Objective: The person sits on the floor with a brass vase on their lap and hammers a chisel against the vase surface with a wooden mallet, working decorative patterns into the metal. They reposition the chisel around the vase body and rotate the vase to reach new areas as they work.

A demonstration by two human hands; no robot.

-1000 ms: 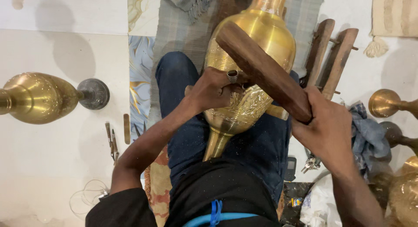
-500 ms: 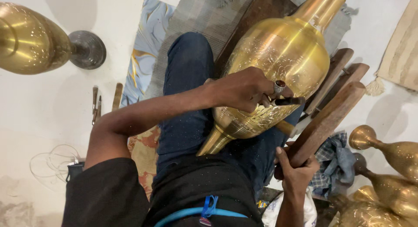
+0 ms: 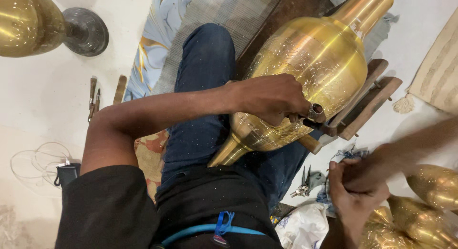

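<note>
Brass fills the middle of the view: a large engraved vase lies tilted across the person's lap, its neck pointing up and away, its narrow foot toward the belly. The vase rests against a wooden frame on its far side. The left hand lies on the lower belly of the vase, fingers curled tight around a small dark chisel whose tip touches the engraved band; a ring shows on one finger. The right hand is below and to the right of the vase, apart from it, blurred; whether it grips anything cannot be told. Just beside that hand lie pliers on the floor and a blue rag. More brass pieces sit to the right of the vase. Far left of the vase stands another brass vessel, with a few hand tools on the white floor below it.
</note>
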